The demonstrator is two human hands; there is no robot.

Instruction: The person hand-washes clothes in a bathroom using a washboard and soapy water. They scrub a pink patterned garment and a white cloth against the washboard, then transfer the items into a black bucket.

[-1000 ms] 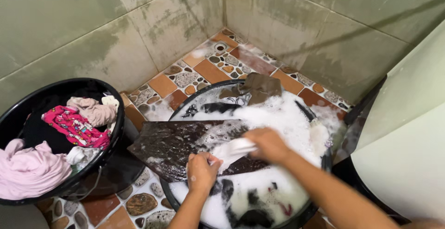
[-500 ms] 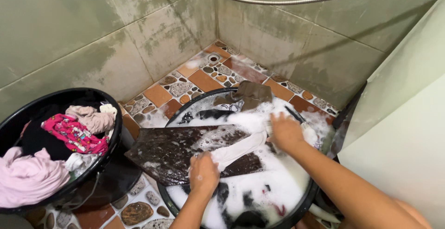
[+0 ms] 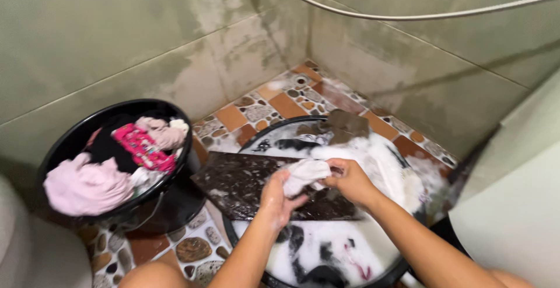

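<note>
1. The person's left hand (image 3: pixel 279 197) and right hand (image 3: pixel 349 181) are both clamped on 1 bunched-up white cloth (image 3: pixel 304 174), holding it just above the dark washboard (image 3: pixel 256 184).
2. That board lies across the rim of the black wash basin (image 3: pixel 265 279), which is full of suds with dark clothes soaking in it.
3. Off to the left, a black bucket (image 3: pixel 76 139) holds a pink garment (image 3: pixel 87 188) and a bright pink patterned one (image 3: pixel 143 146).
4. Risky bit, probably: the board's left end hangs out past the basin rim, so a hard push there could tip it and slop soapy water onto the pebble-tile floor (image 3: pixel 233 116).
5. Soapy fingers could also lose the cloth into the foam.
</note>
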